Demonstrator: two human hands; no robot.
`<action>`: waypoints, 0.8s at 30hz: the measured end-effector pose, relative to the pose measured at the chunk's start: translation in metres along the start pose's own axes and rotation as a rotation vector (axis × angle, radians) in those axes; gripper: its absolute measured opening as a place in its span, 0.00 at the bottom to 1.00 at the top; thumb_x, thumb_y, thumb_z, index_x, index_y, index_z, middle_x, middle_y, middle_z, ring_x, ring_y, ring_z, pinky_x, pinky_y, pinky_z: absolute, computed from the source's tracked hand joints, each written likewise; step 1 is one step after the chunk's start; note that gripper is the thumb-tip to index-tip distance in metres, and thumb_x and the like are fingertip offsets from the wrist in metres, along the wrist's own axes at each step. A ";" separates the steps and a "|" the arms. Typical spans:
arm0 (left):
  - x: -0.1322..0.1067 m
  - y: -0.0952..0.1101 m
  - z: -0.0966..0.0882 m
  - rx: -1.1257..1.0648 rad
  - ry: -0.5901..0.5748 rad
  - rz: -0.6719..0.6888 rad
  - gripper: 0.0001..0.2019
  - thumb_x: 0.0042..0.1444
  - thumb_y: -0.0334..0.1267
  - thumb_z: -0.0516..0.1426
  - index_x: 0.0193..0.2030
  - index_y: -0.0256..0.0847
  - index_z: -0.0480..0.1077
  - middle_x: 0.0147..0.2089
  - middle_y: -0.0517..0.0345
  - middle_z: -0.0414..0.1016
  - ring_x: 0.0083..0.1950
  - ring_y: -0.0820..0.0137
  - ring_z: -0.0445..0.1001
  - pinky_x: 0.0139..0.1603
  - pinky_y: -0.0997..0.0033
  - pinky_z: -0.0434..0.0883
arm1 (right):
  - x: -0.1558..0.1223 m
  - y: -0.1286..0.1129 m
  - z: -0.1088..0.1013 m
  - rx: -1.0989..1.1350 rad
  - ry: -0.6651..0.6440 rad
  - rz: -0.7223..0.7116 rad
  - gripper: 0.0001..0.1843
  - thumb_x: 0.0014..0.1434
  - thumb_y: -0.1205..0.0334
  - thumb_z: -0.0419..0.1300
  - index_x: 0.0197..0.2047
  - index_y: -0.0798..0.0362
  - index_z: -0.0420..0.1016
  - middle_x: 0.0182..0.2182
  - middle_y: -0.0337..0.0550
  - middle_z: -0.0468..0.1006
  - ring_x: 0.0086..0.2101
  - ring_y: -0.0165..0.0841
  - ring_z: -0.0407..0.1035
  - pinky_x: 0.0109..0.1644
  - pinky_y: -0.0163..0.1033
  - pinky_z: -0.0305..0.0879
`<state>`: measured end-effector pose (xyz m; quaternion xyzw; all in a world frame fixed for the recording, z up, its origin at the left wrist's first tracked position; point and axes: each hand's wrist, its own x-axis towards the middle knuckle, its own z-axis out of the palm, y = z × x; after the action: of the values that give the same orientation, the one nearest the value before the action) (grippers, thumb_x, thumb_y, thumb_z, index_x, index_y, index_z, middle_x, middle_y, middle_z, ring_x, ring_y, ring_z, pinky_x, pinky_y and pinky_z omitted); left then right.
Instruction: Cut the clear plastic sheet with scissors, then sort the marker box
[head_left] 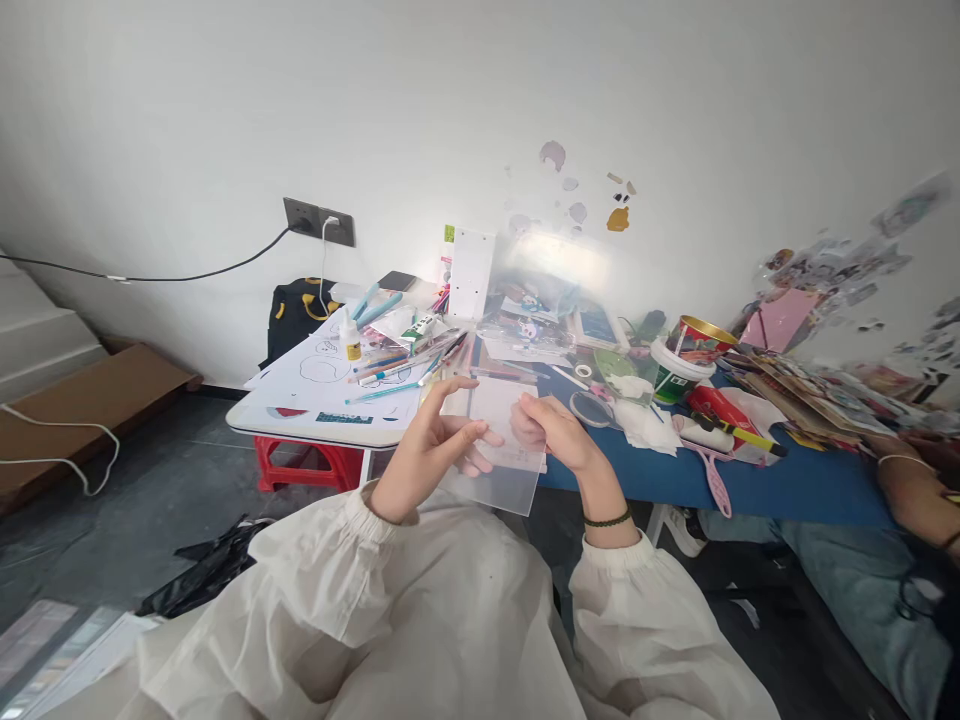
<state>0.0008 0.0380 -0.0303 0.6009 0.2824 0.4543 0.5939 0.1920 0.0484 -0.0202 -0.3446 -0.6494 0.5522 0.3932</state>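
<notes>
A clear plastic sheet [504, 490] is held upright in front of my body, over the table's front edge. My right hand [556, 428] pinches its right side, the thumb in front and the curled fingers showing faintly through the plastic. On the left side, my left hand [439, 437] has its thumb across the front and its lower fingers behind, while the index finger stretches upward. Beyond the sheet lie pens [386, 392] and clear plastic packets [525, 335].
A small glue-like bottle [350, 338] stands on drawn paper sheets [319, 370]. Rightward are a tape roll [592, 408], a white-rimmed tub [675, 370], crumpled tissue [649, 428] and a pink-handled roller [712, 465]. A red stool [304, 462] is under the table; another person's arm [911, 480] rests at far right.
</notes>
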 end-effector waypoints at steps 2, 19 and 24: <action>0.000 0.001 0.000 -0.001 -0.003 -0.008 0.21 0.57 0.41 0.57 0.55 0.45 0.53 0.31 0.59 0.79 0.24 0.71 0.78 0.24 0.77 0.72 | -0.001 0.000 0.001 0.002 0.008 -0.002 0.28 0.62 0.42 0.50 0.19 0.50 0.48 0.18 0.30 0.44 0.19 0.23 0.39 0.22 0.35 0.37; 0.006 -0.029 0.016 -0.482 -0.010 -0.080 0.19 0.56 0.44 0.59 0.52 0.38 0.70 0.37 0.49 0.81 0.32 0.63 0.80 0.29 0.71 0.77 | 0.002 0.022 0.025 -0.092 0.586 -0.357 0.29 0.62 0.41 0.48 0.17 0.50 0.50 0.16 0.32 0.49 0.19 0.25 0.45 0.23 0.36 0.41; 0.005 -0.023 0.017 -0.281 0.108 0.032 0.25 0.55 0.44 0.60 0.58 0.37 0.66 0.32 0.51 0.81 0.28 0.64 0.80 0.26 0.71 0.76 | 0.002 0.027 0.030 -0.105 0.651 -0.401 0.29 0.63 0.42 0.48 0.16 0.51 0.51 0.15 0.32 0.49 0.18 0.25 0.45 0.23 0.36 0.42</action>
<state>0.0227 0.0376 -0.0494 0.4912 0.2379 0.5304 0.6487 0.1651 0.0410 -0.0487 -0.3879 -0.5726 0.2921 0.6606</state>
